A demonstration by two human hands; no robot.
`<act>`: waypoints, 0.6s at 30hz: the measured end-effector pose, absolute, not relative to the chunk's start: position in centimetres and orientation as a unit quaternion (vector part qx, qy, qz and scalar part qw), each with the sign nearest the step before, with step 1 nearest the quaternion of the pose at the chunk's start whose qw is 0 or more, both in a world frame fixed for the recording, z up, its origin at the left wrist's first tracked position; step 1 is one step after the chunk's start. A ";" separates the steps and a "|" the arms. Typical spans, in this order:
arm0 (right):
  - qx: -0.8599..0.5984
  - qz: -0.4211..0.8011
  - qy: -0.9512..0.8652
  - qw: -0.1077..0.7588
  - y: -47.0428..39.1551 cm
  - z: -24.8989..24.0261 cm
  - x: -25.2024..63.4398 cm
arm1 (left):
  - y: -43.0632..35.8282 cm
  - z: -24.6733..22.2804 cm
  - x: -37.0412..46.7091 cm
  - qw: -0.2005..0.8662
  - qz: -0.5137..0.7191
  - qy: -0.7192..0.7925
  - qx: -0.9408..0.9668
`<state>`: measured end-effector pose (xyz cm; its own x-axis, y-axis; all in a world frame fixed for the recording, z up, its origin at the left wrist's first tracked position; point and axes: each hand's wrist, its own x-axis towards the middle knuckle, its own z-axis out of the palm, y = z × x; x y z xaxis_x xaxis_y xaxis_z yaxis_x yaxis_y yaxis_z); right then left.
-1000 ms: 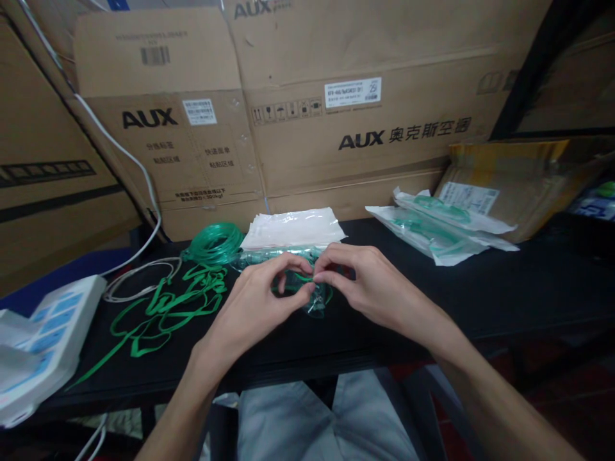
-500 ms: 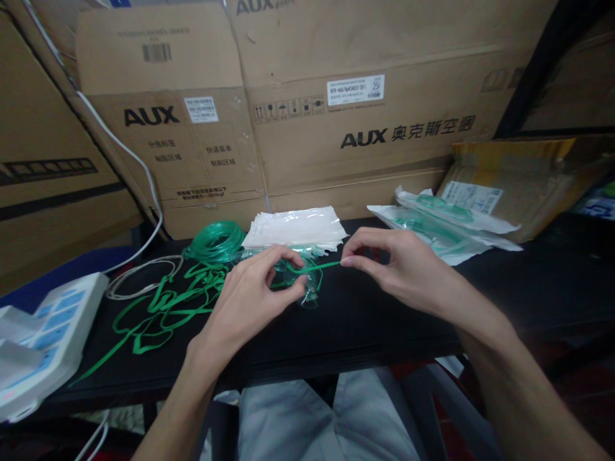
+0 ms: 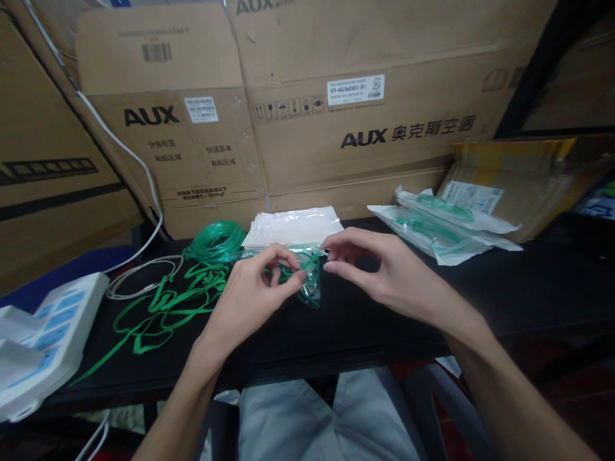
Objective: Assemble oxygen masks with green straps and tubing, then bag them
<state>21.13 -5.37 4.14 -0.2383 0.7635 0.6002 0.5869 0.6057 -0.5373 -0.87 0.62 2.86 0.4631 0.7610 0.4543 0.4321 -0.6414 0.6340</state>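
In the middle of the black table, my left hand [image 3: 266, 275] is closed, thumb and forefinger pinching a green elastic strap [image 3: 311, 259]. Just beyond and below those fingertips lies a clear greenish plastic breathing mask [image 3: 311, 289], partly hidden by the hand. My right hand [image 3: 365, 259] hovers beside the strap's free end, its thumb and forefinger parted with a visible gap and nothing seen held between them. To the left of my left hand is a loose tangle of green elastic straps [image 3: 166, 307]. Behind it sits a coil of green tubing [image 3: 217, 240].
A stack of white packets [image 3: 295, 225] lies behind my hands. Sealed packs with green contents [image 3: 439, 224] are at the right, by an open carton [image 3: 514, 173]. A white-and-blue device [image 3: 52, 339] and a pale cable [image 3: 139, 275] occupy the left. Large cardboard boxes [image 3: 298, 141] wall the back.
My right hand has moved a little left, and its fingers have parted from the strap end that it was pulling taut. The strap is now slack beside my left fingertips.
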 end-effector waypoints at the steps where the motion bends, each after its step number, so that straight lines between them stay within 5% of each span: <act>1: -0.407 0.106 -0.798 0.431 -5.4 4.0 20.9 | 0.7 2.9 -0.8 0.265 0.389 0.356 0.807; 8: -0.346 0.123 -0.856 0.363 -4.8 2.5 18.9 | 0.7 3.4 -1.0 0.435 0.397 0.364 0.722; 12: -0.328 0.129 -0.849 0.394 -4.4 2.3 18.8 | 1.4 3.9 -2.3 0.314 0.354 0.395 0.787; 18: -0.422 0.158 -0.840 0.303 -4.6 2.3 20.8 | 2.8 4.1 -4.7 0.065 0.272 0.513 0.812</act>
<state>20.77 -4.58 2.32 -0.4597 0.8048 0.3755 0.6135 0.5935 -0.5209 -4.67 2.82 4.07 0.3264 0.8678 0.3746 0.7965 -0.4659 0.3853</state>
